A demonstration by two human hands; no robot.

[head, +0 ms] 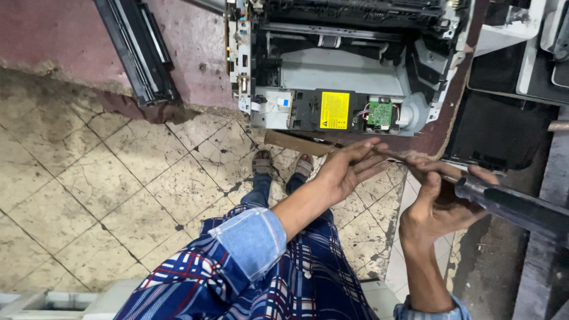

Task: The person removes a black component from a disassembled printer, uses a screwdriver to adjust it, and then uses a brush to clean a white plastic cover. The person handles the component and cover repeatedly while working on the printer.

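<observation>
Two hands work over one opened printer [344,71] on a reddish bench [189,41]. The right hand [438,204] grips one screwdriver [510,204] by its dark, translucent handle; the thin metal shaft runs leftward under its fingers to the left hand [347,172], whose extended fingers rest against the tip, clasping nothing. The printer shows one yellow label and one green circuit board. One black cartridge-like part [139,50] lies apart, cut off at the top. The handle's end blurs out at the frame's edge.

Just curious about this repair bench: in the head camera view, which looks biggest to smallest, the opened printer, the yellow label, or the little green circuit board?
1. Opened printer
2. Yellow label
3. Green circuit board, only slightly smaller than the label
</observation>
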